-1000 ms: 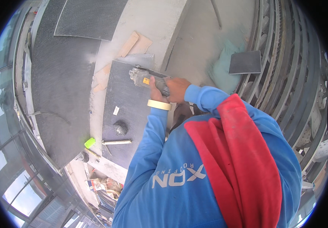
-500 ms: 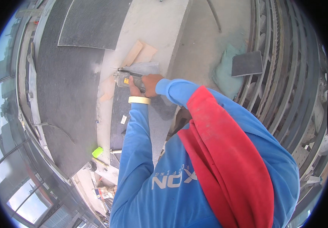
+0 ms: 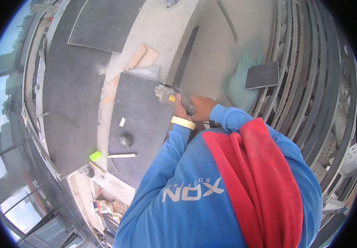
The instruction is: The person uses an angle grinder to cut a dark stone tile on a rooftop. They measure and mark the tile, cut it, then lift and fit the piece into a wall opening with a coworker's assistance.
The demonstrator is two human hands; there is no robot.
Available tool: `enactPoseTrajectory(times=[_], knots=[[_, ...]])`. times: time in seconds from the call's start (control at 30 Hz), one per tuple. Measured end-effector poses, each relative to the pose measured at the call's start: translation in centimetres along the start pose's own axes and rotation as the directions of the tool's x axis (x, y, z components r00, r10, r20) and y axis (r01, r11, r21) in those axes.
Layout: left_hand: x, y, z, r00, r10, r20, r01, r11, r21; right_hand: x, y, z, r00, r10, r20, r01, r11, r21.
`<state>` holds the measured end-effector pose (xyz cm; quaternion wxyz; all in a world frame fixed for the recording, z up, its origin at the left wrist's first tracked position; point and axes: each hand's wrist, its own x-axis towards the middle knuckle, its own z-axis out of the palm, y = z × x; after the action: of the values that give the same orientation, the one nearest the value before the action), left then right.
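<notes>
A dusty grey angle grinder [image 3: 167, 94] with a yellow label lies in both my hands, its head over the far right edge of a dark stone slab [image 3: 137, 107]. My left hand [image 3: 180, 110] is closed round the body of the tool. Behind it, my right hand [image 3: 203, 108] grips the rear end. A pale roll of tape [image 3: 183, 122] sits round my left wrist. On the slab are a small white label [image 3: 122, 122], a round dark object [image 3: 125, 140] and a pale bar-shaped tool [image 3: 122, 156].
Left of me lies a long dark slab [image 3: 73, 95], with another sheet [image 3: 104, 27] on it. Tan scraps [image 3: 141, 57] rest beyond my slab. A narrow dark strip [image 3: 186, 53] lies along the ledge. Metal rails [image 3: 306, 91] and a dark square tile [image 3: 262, 75] are at right.
Both hands and the grinder have moved right and nearer, off the slab's far edge. More of the slab shows. The narrow dark strip now shows beside the ledge. My view has shifted.
</notes>
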<state>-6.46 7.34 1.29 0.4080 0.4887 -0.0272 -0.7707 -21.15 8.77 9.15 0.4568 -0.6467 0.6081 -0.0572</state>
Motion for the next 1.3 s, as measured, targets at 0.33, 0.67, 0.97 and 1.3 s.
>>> enactPoseTrajectory(times=[0.33,0.67,0.97,1.3], knots=[[-10.1,-0.6,3.8,0.925,0.347,-0.155,-0.368,0.92,-0.137,-7.7,-2.7,0.6,0.937,-0.275,-0.218,0.271,0.961,-0.046],[-21.4,3.5,-8.9,0.83,0.548,-0.108,-0.54,0.738,-0.405,-7.6,-12.1,7.9,0.755,-0.564,0.335,0.3,0.751,0.588],[-35.2,3.9,-30.1,0.38,0.679,-0.628,-0.605,0.696,0.386,-9.6,-27.1,32.3,0.569,-0.634,0.524,0.56,0.765,0.318],[-47.3,8.9,-66.0,0.341,0.564,-0.752,-0.577,0.757,0.306,-7.2,-31.7,45.3,0.229,-0.366,0.902,0.715,0.692,0.1]])
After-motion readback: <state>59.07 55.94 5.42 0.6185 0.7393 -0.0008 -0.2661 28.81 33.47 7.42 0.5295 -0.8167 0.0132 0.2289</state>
